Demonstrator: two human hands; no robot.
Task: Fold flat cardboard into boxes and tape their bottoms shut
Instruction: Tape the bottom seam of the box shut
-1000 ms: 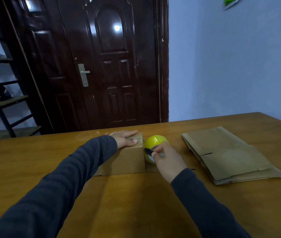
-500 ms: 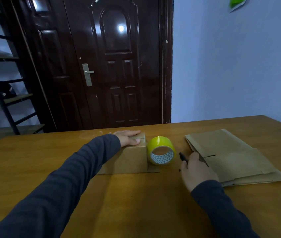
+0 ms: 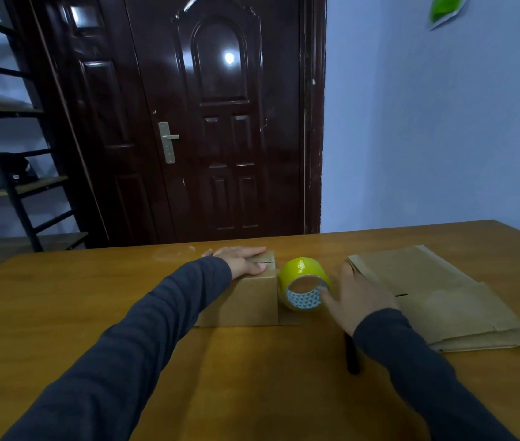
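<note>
A folded brown cardboard box (image 3: pixel 246 294) stands on the table, its top flaps closed, seemingly untaped. Just right of it, a yellow tape roll (image 3: pixel 304 283) stands on edge. Farther right lies a stack of flat cardboard (image 3: pixel 437 294).
</note>
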